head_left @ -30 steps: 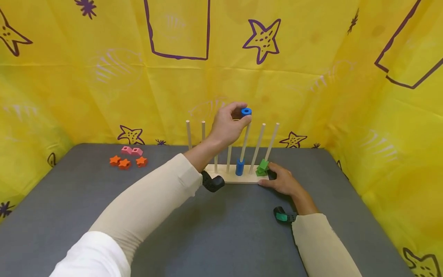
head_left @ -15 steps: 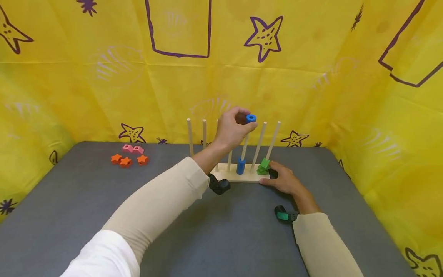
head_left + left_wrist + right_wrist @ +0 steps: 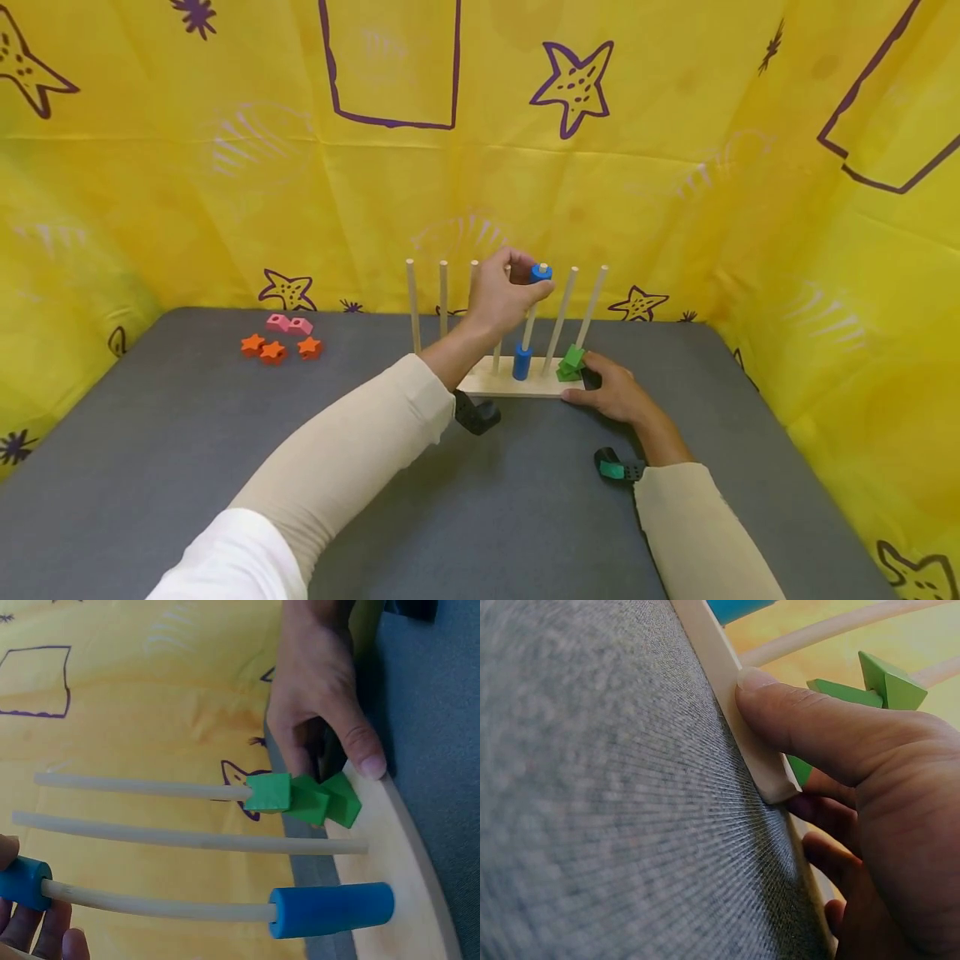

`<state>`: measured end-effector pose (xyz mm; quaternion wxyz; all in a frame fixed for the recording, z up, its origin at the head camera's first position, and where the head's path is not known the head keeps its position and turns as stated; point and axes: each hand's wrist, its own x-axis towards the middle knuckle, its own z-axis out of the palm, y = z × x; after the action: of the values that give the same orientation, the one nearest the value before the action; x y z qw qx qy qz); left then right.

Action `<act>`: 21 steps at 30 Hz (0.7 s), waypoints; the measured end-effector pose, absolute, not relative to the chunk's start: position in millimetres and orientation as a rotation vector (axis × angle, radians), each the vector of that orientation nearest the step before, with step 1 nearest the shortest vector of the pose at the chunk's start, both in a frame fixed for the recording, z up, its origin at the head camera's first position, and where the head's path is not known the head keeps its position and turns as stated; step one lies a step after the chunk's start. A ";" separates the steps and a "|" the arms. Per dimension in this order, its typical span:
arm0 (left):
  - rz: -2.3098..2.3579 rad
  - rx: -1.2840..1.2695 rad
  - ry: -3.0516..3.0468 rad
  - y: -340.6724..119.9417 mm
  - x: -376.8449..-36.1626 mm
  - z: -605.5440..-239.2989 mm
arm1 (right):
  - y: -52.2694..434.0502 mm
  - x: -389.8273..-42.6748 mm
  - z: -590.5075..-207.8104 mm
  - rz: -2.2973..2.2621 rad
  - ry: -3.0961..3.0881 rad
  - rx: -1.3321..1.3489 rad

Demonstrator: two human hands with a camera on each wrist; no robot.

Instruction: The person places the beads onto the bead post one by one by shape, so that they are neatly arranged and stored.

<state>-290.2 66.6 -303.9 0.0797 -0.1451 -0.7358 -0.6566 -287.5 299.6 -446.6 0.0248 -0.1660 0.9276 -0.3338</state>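
Blue ring (image 3: 542, 272): a short blue cylinder with a centre hole, threaded over the tip of a wooden peg (image 3: 529, 321), whose end shows through the hole; also seen at the peg's end in the left wrist view (image 3: 24, 883).
Left hand (image 3: 504, 292): raised at peg-top height, thumb and fingers pinching the blue ring.
Blue stack (image 3: 522, 362): a taller blue cylinder at the foot of the same peg, resting on the base; well below the ring, bare peg between them.
Peg board (image 3: 510, 387): a pale wooden base carrying a row of upright dowels, standing on the grey table (image 3: 187, 442) near its back edge.
Green blocks (image 3: 570, 364): angular green pieces stacked askew at the foot of the rightmost peg, just beside the blue stack's neighbour peg.
Right hand (image 3: 617, 392): clasps the right end of the base, thumb pressed along its front edge (image 3: 780, 712), fingers curled round behind, close to the green blocks.
Orange stars (image 3: 273, 348): 3 star pieces lying together at the table's far left.
Pink blocks (image 3: 288, 324): 2 pieces just behind the stars.
Backdrop (image 3: 675, 167): yellow cloth printed with purple stars and outlines, enclosing the table.
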 end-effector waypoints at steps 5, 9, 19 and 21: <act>-2.013 -0.431 -2.168 67.6 -289.9 -311.4 | 299.9 -287.5 -446.8 -1.030 2.869 -0.503; -2.043 -0.393 -2.157 67.4 -290.1 -318.8 | 299.9 -288.2 -447.0 -1.029 2.867 -0.486; -2.009 -0.323 -2.195 67.1 -289.2 -344.2 | 299.5 -288.9 -447.3 -1.015 2.888 -0.491; -2.009 -0.308 -2.208 67.0 -288.6 -349.9 | 299.4 -288.3 -447.7 -1.022 2.887 -0.493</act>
<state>-288.6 67.0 -349.9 0.0702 -0.1022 -0.7339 -0.6679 -288.3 299.4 -447.7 0.0197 -0.1589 0.9305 -0.3293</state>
